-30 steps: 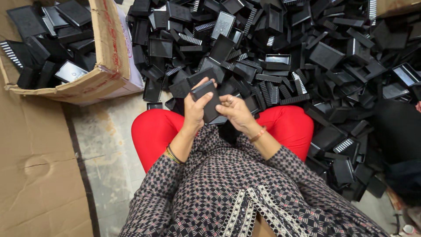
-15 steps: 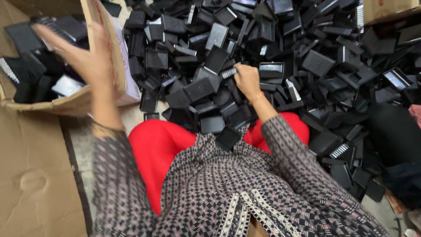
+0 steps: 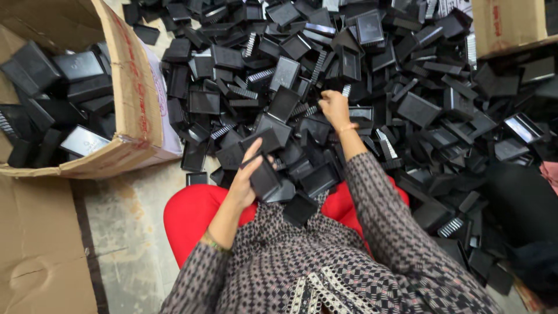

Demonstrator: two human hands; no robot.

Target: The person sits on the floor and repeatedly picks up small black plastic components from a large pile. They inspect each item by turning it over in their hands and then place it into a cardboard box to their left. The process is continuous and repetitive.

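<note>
Black plastic tray (image 3: pixel 264 177) sits gripped in left-hand fingers (image 3: pixel 251 156).

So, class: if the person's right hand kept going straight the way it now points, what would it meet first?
The right hand reaches up-frame into the heap of black plastic trays. It would probably meet the upright black tray just beyond its fingers first, though depth is unclear.

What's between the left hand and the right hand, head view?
Head view: no bare stretch. Loose black plastic trays from the pile fill the gap between the left hand, which grips one black tray, and the right hand.
</note>
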